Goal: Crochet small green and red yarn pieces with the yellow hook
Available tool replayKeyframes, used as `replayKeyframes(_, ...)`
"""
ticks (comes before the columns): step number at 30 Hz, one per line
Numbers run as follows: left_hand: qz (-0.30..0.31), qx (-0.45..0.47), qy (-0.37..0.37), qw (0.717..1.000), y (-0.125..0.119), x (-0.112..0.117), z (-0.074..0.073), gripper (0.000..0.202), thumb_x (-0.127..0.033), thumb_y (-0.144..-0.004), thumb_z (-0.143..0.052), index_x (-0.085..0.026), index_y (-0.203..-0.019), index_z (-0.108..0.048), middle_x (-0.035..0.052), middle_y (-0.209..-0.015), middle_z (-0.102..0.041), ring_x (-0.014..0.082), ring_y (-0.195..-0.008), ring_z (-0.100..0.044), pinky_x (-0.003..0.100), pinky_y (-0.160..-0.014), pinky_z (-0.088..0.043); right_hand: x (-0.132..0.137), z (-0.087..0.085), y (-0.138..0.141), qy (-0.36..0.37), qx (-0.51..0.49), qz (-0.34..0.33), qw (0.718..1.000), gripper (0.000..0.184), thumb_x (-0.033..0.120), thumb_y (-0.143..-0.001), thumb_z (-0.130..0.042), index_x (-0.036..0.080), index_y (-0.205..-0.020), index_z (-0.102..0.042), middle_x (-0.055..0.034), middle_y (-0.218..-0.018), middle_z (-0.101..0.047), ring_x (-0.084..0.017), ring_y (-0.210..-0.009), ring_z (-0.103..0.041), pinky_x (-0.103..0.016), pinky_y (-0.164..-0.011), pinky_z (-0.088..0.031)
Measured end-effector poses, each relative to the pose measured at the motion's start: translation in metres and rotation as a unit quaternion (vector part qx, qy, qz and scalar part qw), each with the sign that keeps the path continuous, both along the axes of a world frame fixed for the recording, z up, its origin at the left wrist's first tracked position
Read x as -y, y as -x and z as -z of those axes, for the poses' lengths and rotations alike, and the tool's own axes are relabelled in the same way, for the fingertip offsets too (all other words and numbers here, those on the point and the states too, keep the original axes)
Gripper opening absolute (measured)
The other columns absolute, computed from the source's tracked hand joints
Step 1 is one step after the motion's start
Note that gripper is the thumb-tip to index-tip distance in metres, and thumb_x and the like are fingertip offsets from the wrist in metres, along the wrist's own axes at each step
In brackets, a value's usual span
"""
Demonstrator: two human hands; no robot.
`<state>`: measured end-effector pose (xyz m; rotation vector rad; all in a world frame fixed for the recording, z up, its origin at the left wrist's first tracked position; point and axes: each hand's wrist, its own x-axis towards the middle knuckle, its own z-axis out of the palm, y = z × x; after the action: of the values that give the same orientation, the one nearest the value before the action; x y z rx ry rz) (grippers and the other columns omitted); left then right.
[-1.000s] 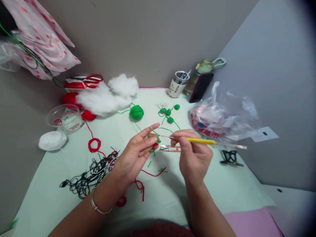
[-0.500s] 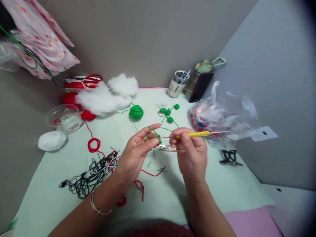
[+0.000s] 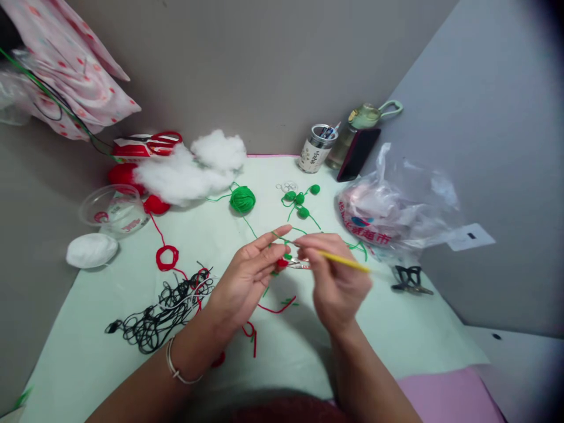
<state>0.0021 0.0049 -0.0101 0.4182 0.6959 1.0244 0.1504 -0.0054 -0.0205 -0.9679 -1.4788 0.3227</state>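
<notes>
My left hand (image 3: pixel 247 276) pinches a small red and green crochet piece (image 3: pixel 282 261) between thumb and fingers, with green yarn over the forefinger. My right hand (image 3: pixel 337 282) grips a yellow-handled crochet hook (image 3: pixel 343 261) whose metal tip points left into the piece. The green yarn runs back to a green yarn ball (image 3: pixel 242 199). Small thread snips (image 3: pixel 299 265) lie on the pale green mat (image 3: pixel 110 346) just under my fingers.
Black cord tangle (image 3: pixel 158 311) and red yarn (image 3: pixel 168 257) lie left. White stuffing (image 3: pixel 189 170), a clear cup (image 3: pixel 113 208), a white pad (image 3: pixel 91 249), several green balls (image 3: pixel 302 200), a plastic bag (image 3: pixel 388 205), a tin (image 3: pixel 316 150), a bottle (image 3: pixel 359 126), a black clip (image 3: pixel 409 279).
My right hand has tilted the hook, its handle end dropping lower right, and its tip has pushed closer into the piece. My left hand stays nearly still.
</notes>
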Motion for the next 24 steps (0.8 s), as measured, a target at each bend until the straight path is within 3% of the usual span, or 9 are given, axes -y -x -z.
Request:
replayKeyframes(3,-0.059,-0.031,-0.045,0.997,0.000,-0.001,0.001,0.046,-0.013,-0.082,-0.085,-0.018,-0.127,-0.077,-0.0048,-0.073,-0.066,0.0072,-0.067,-0.057,0.019,-0.077,-0.048,-0.002,-0.001,-0.001,0.079,-0.119,-0.050,0.988,0.021,0.019,-0.103,-0.058,0.025,-0.100,-0.079,-0.0023,-0.086,-0.072,-0.014,-0.064,-0.064,-0.029,-0.056,-0.053)
replayKeyframes(5,-0.093,-0.057,-0.084,0.990,-0.003,0.001,0.003,0.056,-0.013,-0.080,-0.086,-0.023,-0.134,-0.072,-0.0049,-0.077,-0.069,0.0093,-0.077,-0.062,0.020,-0.081,-0.048,-0.001,0.001,0.002,0.080,-0.071,-0.061,0.992,0.020,0.017,-0.102,-0.061,0.026,-0.103,-0.079,-0.0037,-0.091,-0.073,-0.016,-0.073,-0.067,-0.030,-0.060,-0.056)
replayKeyframes(7,-0.073,-0.051,-0.077,0.993,-0.005,0.003,0.004,0.062,-0.016,-0.080,-0.087,-0.023,-0.138,-0.069,-0.0030,-0.083,-0.072,0.0116,-0.083,-0.065,0.022,-0.084,-0.049,0.001,0.003,0.006,0.018,0.034,-0.025,0.999,0.023,0.012,-0.097,-0.067,0.027,-0.107,-0.081,-0.0058,-0.099,-0.075,-0.019,-0.088,-0.071,-0.034,-0.071,-0.059)
replayKeyframes(9,-0.033,-0.030,-0.029,0.999,-0.004,0.004,0.002,0.057,-0.018,-0.080,-0.087,-0.018,-0.135,-0.071,-0.0006,-0.085,-0.073,0.0119,-0.080,-0.065,0.022,-0.080,-0.049,0.002,0.004,0.006,-0.023,0.065,0.009,0.998,0.025,0.011,-0.095,-0.068,0.028,-0.108,-0.081,-0.0062,-0.101,-0.076,-0.020,-0.091,-0.071,-0.035,-0.075,-0.059)
replayKeyframes(12,-0.014,-0.018,0.017,1.000,0.001,0.001,-0.003,0.043,-0.018,-0.083,-0.085,-0.016,-0.125,-0.077,0.0000,-0.082,-0.071,0.0088,-0.071,-0.061,0.020,-0.074,-0.048,-0.001,0.001,0.002,0.043,-0.088,-0.001,0.995,0.020,0.017,-0.100,-0.063,0.026,-0.100,-0.080,-0.0040,-0.090,-0.074,-0.016,-0.074,-0.066,-0.031,-0.064,-0.055)
replayKeyframes(15,-0.019,-0.032,-0.030,0.999,0.002,-0.001,-0.004,0.040,-0.016,-0.082,-0.085,-0.020,-0.121,-0.080,-0.0020,-0.078,-0.070,0.0092,-0.072,-0.062,0.022,-0.078,-0.048,-0.005,-0.001,-0.003,0.111,-0.200,-0.077,0.970,0.017,0.026,-0.101,-0.064,0.025,-0.096,-0.080,-0.0030,-0.090,-0.072,-0.014,-0.067,-0.062,-0.029,-0.059,-0.052)
replayKeyframes(20,-0.015,-0.066,-0.099,0.993,-0.006,0.002,0.004,0.032,-0.021,-0.082,-0.086,-0.023,-0.114,-0.082,0.0025,-0.095,-0.079,0.0161,-0.094,-0.068,0.028,-0.093,-0.048,-0.004,-0.001,0.001,0.127,-0.113,-0.095,0.981,0.017,0.025,-0.102,-0.064,0.027,-0.102,-0.081,-0.0027,-0.094,-0.078,-0.017,-0.083,-0.070,-0.031,-0.072,-0.057)
replayKeyframes(24,-0.052,-0.063,-0.061,0.995,-0.007,0.003,0.007,0.037,-0.023,-0.080,-0.088,-0.022,-0.116,-0.081,0.0001,-0.083,-0.076,0.0150,-0.088,-0.066,0.027,-0.090,-0.048,0.001,0.005,0.007,0.014,0.046,-0.032,0.998,0.027,0.011,-0.098,-0.066,0.029,-0.112,-0.080,-0.0049,-0.103,-0.079,-0.020,-0.094,-0.072,-0.034,-0.079,-0.060)
